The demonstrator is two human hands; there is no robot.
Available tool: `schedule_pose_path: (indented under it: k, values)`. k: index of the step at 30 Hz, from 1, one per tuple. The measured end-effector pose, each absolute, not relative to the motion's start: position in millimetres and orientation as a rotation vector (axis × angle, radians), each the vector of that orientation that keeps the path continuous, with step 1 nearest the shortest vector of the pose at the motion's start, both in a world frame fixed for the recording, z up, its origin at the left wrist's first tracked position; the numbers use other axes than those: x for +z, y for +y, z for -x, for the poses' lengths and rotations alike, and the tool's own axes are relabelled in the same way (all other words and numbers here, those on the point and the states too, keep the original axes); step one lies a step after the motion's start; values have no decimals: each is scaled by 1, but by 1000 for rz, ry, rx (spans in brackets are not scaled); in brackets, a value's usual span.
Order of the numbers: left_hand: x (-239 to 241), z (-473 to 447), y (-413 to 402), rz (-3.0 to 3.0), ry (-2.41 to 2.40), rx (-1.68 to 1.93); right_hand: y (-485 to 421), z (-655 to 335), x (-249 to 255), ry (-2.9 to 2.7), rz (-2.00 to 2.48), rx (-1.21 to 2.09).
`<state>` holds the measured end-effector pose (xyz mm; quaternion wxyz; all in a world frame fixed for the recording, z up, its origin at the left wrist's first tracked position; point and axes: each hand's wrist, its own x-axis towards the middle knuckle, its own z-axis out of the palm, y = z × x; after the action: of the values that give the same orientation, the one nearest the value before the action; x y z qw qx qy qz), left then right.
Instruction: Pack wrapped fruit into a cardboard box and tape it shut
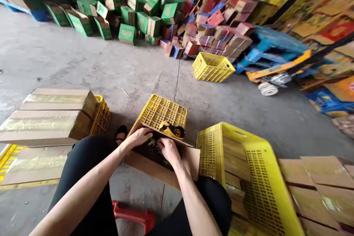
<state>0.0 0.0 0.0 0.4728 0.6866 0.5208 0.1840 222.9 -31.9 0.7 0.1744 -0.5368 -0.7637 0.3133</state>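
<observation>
We seem to be arranging dark contents (153,144) inside open brown cardboard box (151,169) before us. Left hand (140,136) at far wall, right hand (169,151) reaching in; grip, we cannot tell. Next likely calls for steady box.

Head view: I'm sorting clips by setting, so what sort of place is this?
Probably a warehouse or packing area. What suggests it: a big heap of green cardboard boxes, an orange pallet jack, and an open cardboard box at the person's knees.
</observation>
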Motion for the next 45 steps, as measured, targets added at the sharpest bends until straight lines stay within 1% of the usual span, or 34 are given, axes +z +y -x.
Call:
schedule_pose_path:
  k: [2,5,8,11,15,19,21,24,28,32,38,40,43,45]
  values:
    - [2,1,-3,-1698,1170,456,-31,-233,6,-2136,1521,872]
    - [5,-3,-8,-1811,1130,412,-33,-236,11,-2049,1488,936]
    - [4,-11,-13,-2000,1208,259,-37,-226,13,-1961,1417,1093]
    - [-2,-14,-18,-2075,1245,81,-37,-220,17,-2030,1439,1193]
    - [-15,-12,-23,-2095,1279,-39,-33,-237,25,-2245,1829,1012]
    - [-25,-15,-24,-2099,1337,-86,-41,-247,17,-2358,2174,879]
    - [-27,-17,-23,-2103,1372,-79,-47,-243,9,-2382,2277,839]
    - [-28,-21,-25,-2119,1388,-36,-55,-236,1,-2374,2304,815]
    - [-25,-24,-28,-2145,1351,11,-59,-230,-1,-2389,2246,798]
    - [-23,-26,-30,-2195,1213,53,-56,-227,0,-2389,2114,843]
    - [-31,-30,-24,-2168,1207,-31,-46,-244,14,-2241,1979,892]
    - [-35,-31,-20,-2159,1224,-39,-45,-254,20,-2099,1796,1050]
    - [-40,-32,-17,-2139,1269,-53,-48,-265,26,-1650,1455,1439]
    - [-40,-33,-18,-2139,1292,-44,-49,-269,26,-1455,1386,1569]
